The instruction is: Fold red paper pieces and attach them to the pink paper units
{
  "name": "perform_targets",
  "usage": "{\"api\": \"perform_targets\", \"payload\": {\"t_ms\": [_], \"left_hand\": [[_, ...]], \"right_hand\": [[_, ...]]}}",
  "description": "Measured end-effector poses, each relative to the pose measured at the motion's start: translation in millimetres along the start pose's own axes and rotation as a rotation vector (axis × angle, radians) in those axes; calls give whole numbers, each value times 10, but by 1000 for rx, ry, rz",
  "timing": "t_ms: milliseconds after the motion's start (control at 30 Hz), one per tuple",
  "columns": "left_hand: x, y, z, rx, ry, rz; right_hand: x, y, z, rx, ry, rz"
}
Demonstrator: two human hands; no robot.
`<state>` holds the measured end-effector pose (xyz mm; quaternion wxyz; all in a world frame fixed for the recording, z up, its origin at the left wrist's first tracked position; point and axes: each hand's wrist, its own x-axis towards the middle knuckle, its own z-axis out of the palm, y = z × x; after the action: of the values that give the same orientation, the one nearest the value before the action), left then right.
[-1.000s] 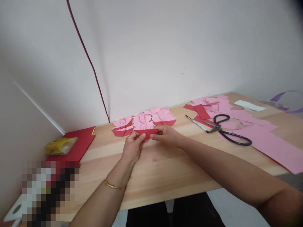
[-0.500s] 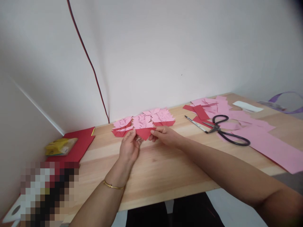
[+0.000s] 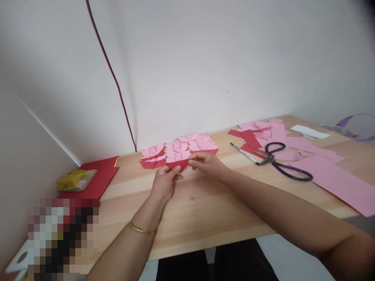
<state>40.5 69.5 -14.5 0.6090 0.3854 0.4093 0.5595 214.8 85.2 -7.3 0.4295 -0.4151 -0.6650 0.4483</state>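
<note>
Between both hands, just above the wooden table (image 3: 187,214), is a small folded piece of red paper (image 3: 184,165). My left hand (image 3: 165,181), with a gold bangle on its wrist, pinches the left part, its thumb lying across the front. At the right corner my right hand (image 3: 205,164) grips the same paper between thumb and fingers. Right behind it lie several pink folded paper pieces with jagged edges (image 3: 175,150) and red paper bases (image 3: 150,162). Parts of the held paper are hidden by my fingers.
On the right are black-handled scissors (image 3: 271,158), a pen (image 3: 244,153), red strips (image 3: 250,139), pink paper sheets (image 3: 336,181) and a white strip (image 3: 310,132). Red sheets (image 3: 104,181) with a yellow packet (image 3: 74,180) lie left. A cable (image 3: 109,74) runs down the wall.
My left thumb has slid right across the front of the red paper. My right hand has shifted slightly up and stays at the paper's right corner.
</note>
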Motion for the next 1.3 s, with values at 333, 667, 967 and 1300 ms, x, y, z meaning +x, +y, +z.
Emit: {"api": "perform_targets", "payload": {"t_ms": [333,667,967,1300], "left_hand": [[20,65,-25,-189,-7,-3],[-23,77,-11,-9,-27,208],[-223,230,68,495,-43,573],[-193,167,70,538,-81,532]], "right_hand": [[16,24,-63,29,-63,-23],[54,111,-40,173,-50,80],[10,-35,46,499,-93,314],[-41,-58,37,-97,-67,-70]]}}
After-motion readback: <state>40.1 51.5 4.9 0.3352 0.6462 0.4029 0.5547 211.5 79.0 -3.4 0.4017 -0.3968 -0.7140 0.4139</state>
